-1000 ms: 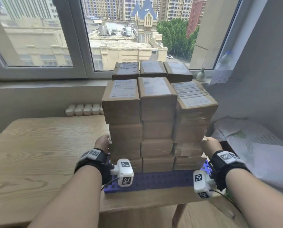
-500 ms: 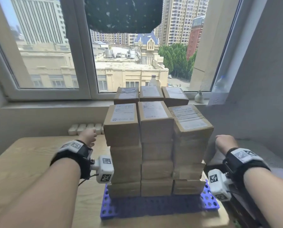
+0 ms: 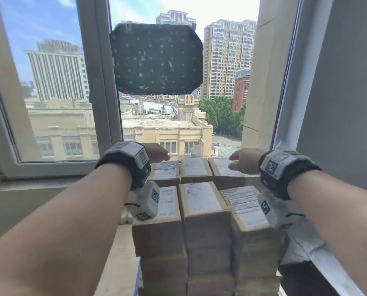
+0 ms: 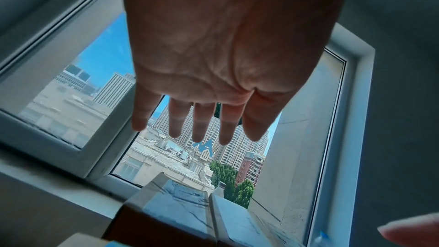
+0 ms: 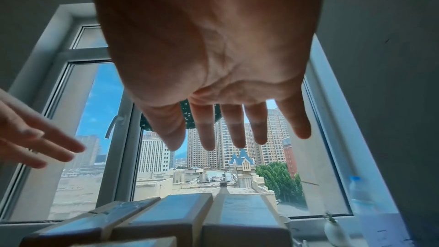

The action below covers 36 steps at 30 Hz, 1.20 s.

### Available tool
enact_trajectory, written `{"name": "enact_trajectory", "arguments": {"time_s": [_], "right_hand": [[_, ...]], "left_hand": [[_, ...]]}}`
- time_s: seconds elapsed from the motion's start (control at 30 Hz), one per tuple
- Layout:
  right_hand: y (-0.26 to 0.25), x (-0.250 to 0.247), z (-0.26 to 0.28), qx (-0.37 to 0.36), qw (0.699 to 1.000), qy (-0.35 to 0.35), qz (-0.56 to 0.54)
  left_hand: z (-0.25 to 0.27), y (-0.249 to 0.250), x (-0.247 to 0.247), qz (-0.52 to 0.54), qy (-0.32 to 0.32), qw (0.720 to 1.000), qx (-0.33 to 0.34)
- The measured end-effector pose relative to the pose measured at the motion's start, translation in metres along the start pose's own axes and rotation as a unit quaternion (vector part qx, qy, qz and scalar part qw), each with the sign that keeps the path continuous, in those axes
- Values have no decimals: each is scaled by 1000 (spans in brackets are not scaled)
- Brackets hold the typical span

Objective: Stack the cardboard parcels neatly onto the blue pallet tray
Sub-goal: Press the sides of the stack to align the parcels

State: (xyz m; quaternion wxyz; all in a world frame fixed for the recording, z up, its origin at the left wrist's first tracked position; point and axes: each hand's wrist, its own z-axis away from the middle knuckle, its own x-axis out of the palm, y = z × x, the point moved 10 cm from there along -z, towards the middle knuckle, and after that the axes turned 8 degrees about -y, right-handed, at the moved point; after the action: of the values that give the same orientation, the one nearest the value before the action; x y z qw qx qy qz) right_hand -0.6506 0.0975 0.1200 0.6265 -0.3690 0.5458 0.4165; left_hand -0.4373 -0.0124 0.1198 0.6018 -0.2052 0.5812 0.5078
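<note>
dark speckled cloth [image 3: 157,58] on window [image 3: 54,92]

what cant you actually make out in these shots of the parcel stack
- Blue pallet tray: head view shows only a sliver; the parcels and the frame's lower edge hide the rest.
- Label print on the parcels: too small and blurred in every view.
- Whether the left hand or right hand touches the back row: neither wrist view shows contact under the fingers.

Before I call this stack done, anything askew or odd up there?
Yes: the front-right column sits skewed, its top parcel rotated and overhanging to the right against the straighter middle column. Both hands, left hand and right hand, hover open above the back row.
</note>
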Motion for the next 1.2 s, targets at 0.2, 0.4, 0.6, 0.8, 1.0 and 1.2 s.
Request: {"name": "enact_trajectory", "arguments": {"time_s": [0.2,0.4,0.6,0.8,1.0,1.2], "right_hand": [[-30,0,-77,-60,996,-52,41],[-38,8,-163,-101,989,-102,43],[-44,41,-212,-109,975,-155,114],[-52,43,-214,-138,966,-171,133],[-55,42,-214,-140,972,-181,47],[-37,45,-216,-85,979,-158,102]], "left_hand": [[-63,33,5,-64,-50,997,16],[-134,47,5,-155,-81,985,-6],[-189,49,24,-171,-109,979,-10],[-207,47,45,-167,-178,970,0],[-201,48,43,-215,-156,964,10],[-199,41,36,-203,-134,970,15]]}}
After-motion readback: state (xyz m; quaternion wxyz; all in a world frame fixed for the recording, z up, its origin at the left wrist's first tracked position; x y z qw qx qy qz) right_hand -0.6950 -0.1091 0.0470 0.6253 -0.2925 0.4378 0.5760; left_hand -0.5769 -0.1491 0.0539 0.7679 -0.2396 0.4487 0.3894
